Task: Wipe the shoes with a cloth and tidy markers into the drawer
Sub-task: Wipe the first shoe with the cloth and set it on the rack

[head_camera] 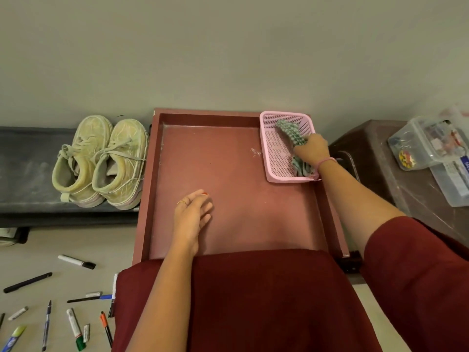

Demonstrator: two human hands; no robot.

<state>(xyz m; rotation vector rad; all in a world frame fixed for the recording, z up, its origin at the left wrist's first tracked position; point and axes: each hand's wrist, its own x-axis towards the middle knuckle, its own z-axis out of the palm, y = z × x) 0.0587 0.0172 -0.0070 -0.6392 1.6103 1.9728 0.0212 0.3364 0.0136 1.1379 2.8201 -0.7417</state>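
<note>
Green-checked cloth (291, 134) in right hand (313, 151) grip, inside pink basket (276, 163).

head cam only | sitting up high, looking steeply down and forward over the person's lap | close in on the open drawer (228, 179) | wall filling the top half | wide-angle is probably bending the edges | no second view overlapping
</note>
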